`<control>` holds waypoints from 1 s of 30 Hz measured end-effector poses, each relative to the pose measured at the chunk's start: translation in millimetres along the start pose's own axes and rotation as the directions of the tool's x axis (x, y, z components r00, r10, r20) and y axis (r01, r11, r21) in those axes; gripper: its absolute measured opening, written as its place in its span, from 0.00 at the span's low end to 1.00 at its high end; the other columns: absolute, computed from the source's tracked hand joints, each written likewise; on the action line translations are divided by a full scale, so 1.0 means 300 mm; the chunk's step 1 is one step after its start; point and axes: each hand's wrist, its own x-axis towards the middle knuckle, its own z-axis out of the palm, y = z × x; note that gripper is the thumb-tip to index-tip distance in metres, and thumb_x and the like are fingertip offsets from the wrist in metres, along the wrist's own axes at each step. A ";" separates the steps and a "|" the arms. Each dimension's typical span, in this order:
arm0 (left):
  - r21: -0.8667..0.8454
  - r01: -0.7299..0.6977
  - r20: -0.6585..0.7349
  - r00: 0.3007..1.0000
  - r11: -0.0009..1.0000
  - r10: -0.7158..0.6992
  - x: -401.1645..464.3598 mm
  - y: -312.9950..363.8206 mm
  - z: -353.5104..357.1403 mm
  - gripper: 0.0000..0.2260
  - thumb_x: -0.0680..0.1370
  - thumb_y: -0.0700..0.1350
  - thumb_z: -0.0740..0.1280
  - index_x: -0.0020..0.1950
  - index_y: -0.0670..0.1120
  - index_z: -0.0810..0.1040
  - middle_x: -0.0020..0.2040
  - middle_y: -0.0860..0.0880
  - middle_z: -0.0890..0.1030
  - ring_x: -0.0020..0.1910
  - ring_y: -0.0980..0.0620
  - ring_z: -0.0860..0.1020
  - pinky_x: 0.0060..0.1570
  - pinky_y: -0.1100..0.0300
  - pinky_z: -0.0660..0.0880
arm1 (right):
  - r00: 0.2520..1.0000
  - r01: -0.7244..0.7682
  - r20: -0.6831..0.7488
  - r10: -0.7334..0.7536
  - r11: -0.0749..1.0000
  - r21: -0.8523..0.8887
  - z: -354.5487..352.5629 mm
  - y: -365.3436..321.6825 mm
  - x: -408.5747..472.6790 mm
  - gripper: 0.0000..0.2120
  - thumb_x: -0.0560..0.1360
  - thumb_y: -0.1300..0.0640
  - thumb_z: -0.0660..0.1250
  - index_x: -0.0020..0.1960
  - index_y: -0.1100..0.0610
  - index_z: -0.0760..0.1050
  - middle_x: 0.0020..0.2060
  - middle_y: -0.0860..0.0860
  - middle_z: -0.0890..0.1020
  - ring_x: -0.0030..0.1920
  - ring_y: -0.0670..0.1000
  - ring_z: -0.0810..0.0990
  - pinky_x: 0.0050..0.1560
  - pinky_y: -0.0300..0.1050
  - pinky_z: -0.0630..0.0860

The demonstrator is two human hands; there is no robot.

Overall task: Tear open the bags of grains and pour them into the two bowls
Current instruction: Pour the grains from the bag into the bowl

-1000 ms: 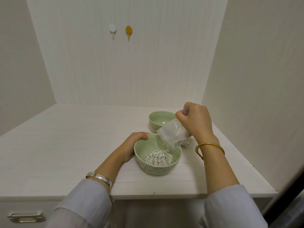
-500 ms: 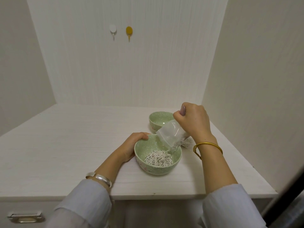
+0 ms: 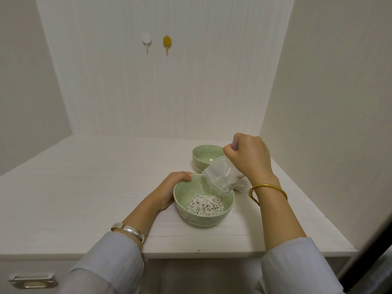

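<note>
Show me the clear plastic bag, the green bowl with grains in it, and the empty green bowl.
clear plastic bag (image 3: 220,177), head view, on its see-through side
green bowl with grains (image 3: 182,193), head view, on its inner wall
empty green bowl (image 3: 206,154), head view, on its inside

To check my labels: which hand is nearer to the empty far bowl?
Right. The right hand holds the bag just beside the far bowl; the left hand grips the near bowl.

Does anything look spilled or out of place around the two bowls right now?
Nothing stands out. The grains sit inside the near bowl, none visible on the tabletop. The right hand tips the clear bag over it; the left hand steadies the rim.
</note>
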 end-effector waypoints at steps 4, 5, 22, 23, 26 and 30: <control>0.000 -0.002 0.003 1.000 1.000 0.002 0.000 0.000 0.001 0.15 0.65 0.45 0.60 0.45 0.41 0.81 0.36 0.47 0.84 0.37 0.51 0.82 0.36 0.61 0.78 | 1.000 0.011 0.011 -0.011 1.000 -0.026 0.000 -0.004 0.001 0.16 0.69 0.59 0.60 0.26 0.52 0.58 0.22 0.48 0.64 0.26 0.51 0.62 0.26 0.39 0.58; -0.001 -0.002 0.005 1.000 1.000 0.002 -0.001 0.000 0.001 0.15 0.65 0.45 0.60 0.45 0.41 0.81 0.36 0.47 0.85 0.37 0.52 0.82 0.36 0.62 0.78 | 1.000 0.013 0.013 -0.012 0.999 -0.032 0.001 -0.004 0.001 0.16 0.69 0.59 0.60 0.26 0.52 0.58 0.22 0.48 0.64 0.26 0.51 0.62 0.26 0.39 0.58; -0.009 -0.010 0.006 1.000 1.000 0.010 -0.001 0.001 0.003 0.13 0.65 0.44 0.60 0.43 0.41 0.80 0.34 0.48 0.84 0.35 0.52 0.82 0.35 0.62 0.77 | 0.998 0.054 0.049 -0.049 0.992 -0.112 -0.005 -0.028 0.005 0.12 0.69 0.58 0.60 0.29 0.54 0.62 0.22 0.48 0.66 0.28 0.54 0.66 0.26 0.39 0.57; -0.008 -0.013 0.008 1.000 1.000 0.013 -0.001 0.000 0.003 0.13 0.65 0.44 0.60 0.43 0.41 0.80 0.34 0.48 0.84 0.35 0.52 0.82 0.35 0.62 0.77 | 0.997 0.057 0.057 -0.051 0.992 -0.112 -0.006 -0.031 0.004 0.10 0.69 0.58 0.60 0.30 0.55 0.64 0.23 0.49 0.66 0.29 0.55 0.67 0.26 0.39 0.57; -0.010 -0.023 0.012 1.000 1.000 0.023 -0.003 0.000 0.003 0.14 0.65 0.44 0.60 0.44 0.40 0.80 0.35 0.47 0.84 0.36 0.52 0.82 0.36 0.63 0.77 | 0.994 0.083 0.077 -0.076 0.993 -0.085 -0.012 -0.050 -0.002 0.10 0.70 0.58 0.60 0.31 0.54 0.64 0.23 0.48 0.66 0.30 0.55 0.68 0.26 0.40 0.58; 0.000 -0.038 0.015 0.999 0.999 0.038 -0.003 0.002 0.003 0.14 0.69 0.42 0.59 0.46 0.40 0.81 0.38 0.46 0.85 0.39 0.49 0.82 0.38 0.62 0.78 | 0.980 0.158 0.129 -0.151 0.986 -0.052 -0.022 -0.091 -0.009 0.12 0.69 0.57 0.60 0.29 0.53 0.62 0.23 0.47 0.66 0.30 0.54 0.68 0.26 0.40 0.58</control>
